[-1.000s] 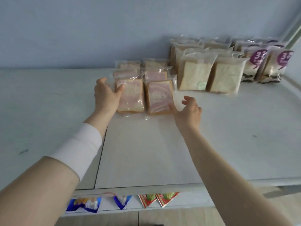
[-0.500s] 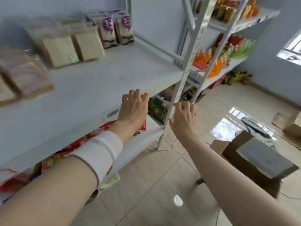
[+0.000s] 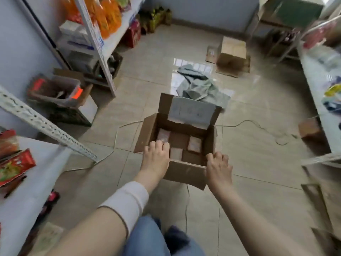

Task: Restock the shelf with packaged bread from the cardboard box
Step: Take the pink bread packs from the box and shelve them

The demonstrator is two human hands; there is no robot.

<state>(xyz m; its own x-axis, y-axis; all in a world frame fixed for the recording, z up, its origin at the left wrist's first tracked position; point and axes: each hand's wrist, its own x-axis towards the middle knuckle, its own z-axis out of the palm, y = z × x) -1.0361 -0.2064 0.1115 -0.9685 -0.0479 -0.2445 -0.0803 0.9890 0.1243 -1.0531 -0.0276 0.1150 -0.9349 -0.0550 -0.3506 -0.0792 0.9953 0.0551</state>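
Bread packs (image 3: 194, 144) in the cardboard box (image 3: 184, 172) blurred, labels unreadable; left hand (image 3: 156, 157) hides one pack's near end. Bottles (image 3: 108, 17) at 11 o'clock smeared, shelf (image 3: 27, 191) at 9 o'clock cut off.

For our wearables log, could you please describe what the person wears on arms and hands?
A white band with a thin dark edge wraps the left forearm. The right arm is bare. The left hand and right hand show no gloves, watch or rings.
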